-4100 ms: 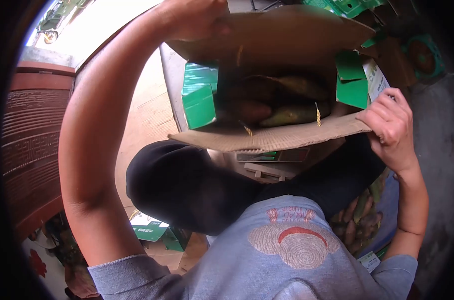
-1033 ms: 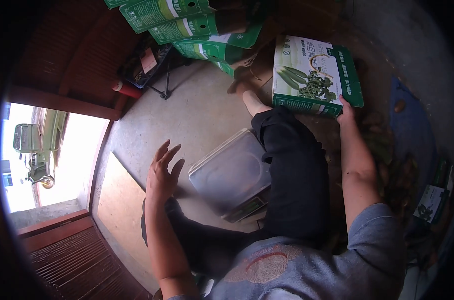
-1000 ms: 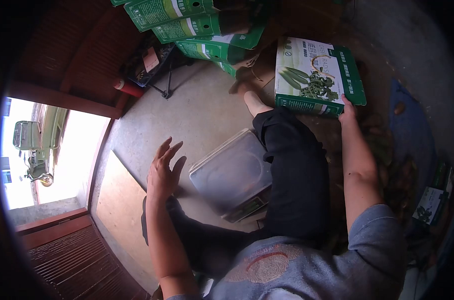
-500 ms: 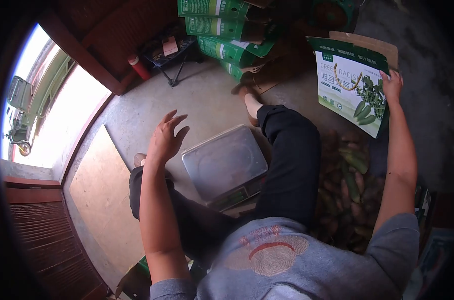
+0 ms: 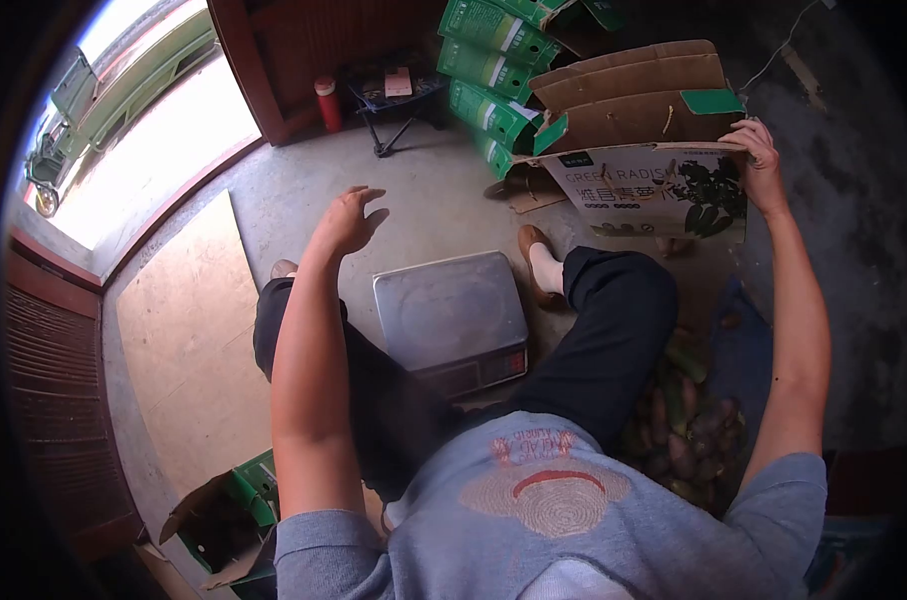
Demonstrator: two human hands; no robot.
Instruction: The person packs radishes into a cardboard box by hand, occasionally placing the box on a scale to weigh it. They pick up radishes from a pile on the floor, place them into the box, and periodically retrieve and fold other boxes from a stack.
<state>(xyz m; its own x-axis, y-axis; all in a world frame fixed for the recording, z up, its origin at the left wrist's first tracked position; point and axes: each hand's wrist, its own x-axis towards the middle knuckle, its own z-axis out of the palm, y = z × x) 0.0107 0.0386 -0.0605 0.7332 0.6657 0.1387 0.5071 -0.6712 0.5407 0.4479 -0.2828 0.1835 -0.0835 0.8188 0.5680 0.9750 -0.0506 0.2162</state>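
My right hand (image 5: 760,165) grips the top right edge of a printed cardboard box (image 5: 624,200) with "GREEN RADISH" on its white front panel. The box is held up at the right, its flaps raised and its brown inside showing. My left hand (image 5: 352,222) is in the air over the floor, fingers apart, with nothing in it. Below and to the right of that hand, a flat-topped digital scale (image 5: 449,310) lies between my legs, its display lit red. Beside my right leg is a heap of root vegetables (image 5: 684,430), with a few longer green ones among them.
Several green boxes (image 5: 499,65) are stacked at the back. Left of them are a small folding stool (image 5: 394,95) and a red flask (image 5: 328,104). A wooden board (image 5: 189,330) lies at the left by the doorway. An open green box (image 5: 224,520) is at lower left.
The radish box has moved left in view and tipped, so its open top and inner side now show. My view has turned. My left hand stays raised and open.
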